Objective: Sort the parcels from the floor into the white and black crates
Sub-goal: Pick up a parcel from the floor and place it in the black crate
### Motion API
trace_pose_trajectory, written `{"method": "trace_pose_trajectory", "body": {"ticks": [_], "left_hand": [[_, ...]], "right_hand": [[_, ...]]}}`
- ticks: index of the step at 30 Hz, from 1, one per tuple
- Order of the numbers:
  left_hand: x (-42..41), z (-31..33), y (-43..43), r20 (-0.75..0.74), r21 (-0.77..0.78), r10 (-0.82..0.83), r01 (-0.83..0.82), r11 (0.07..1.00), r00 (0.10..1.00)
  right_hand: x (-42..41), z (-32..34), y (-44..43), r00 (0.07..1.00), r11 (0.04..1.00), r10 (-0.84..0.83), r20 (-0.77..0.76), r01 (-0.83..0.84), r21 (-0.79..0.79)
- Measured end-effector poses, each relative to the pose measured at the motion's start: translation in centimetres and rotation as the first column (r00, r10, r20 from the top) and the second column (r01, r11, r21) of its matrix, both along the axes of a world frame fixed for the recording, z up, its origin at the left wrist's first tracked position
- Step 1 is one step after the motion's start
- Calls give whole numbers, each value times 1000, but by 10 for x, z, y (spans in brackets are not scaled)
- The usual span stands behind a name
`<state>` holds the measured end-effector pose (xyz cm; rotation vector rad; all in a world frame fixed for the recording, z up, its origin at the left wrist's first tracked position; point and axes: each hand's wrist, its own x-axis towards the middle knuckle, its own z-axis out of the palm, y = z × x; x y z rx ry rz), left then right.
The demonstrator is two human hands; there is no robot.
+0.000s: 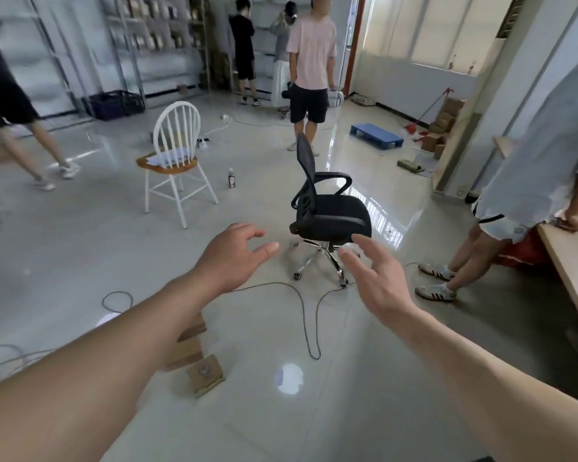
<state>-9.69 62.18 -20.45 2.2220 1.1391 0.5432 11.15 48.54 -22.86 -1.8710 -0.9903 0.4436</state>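
A bright room with a glossy pale tiled floor [80, 248], seen from a head-worn camera looking forward and down. A few brown cardboard parcels [205, 375] lie on the floor at seven o'clock, close together in a short row, partly hidden under the wearer's left forearm.

Both bare arms stretch forward above the floor. The left hand [234, 255], near centre toward eight o'clock, is empty, its fingers loosely spread and slightly curved. The right hand [377, 275], toward four o'clock, is also empty, its fingers wide apart and relaxed. Neither hand touches anything.

A thin dark cable [306, 315] loops across the floor between the arms. Just beyond the fingertips, at twelve o'clock, stands a black office chair [331, 211] on a chrome wheeled base. At ten o'clock is a white spindle-back chair [176, 155] with papers on its wooden seat, and a small bottle [231, 178] stands on the floor just to its right.

Farther off at eleven o'clock, a dark crate [117, 103] sits below metal shelving [154, 31]. At one o'clock a blue pallet [376, 136] lies flat. A wooden table [574, 271] runs along three o'clock, where a person in a pale blue shirt [531, 155] rests a hand on it. Other people stand at the far end.
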Motion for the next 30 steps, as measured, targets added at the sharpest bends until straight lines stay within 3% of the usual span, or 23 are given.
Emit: {"method": "trace_pose_trajectory", "body": {"ticks": [18, 30], "left_hand": [[-284, -28, 83, 10, -70, 294, -293, 954, 956], [-377, -64, 135, 33, -165, 421, -411, 897, 906]], "right_hand": [[-244, -7, 143, 964, 960, 266, 16, -264, -90], [-335, -42, 234, 916, 906, 401, -4, -398, -147]]}}
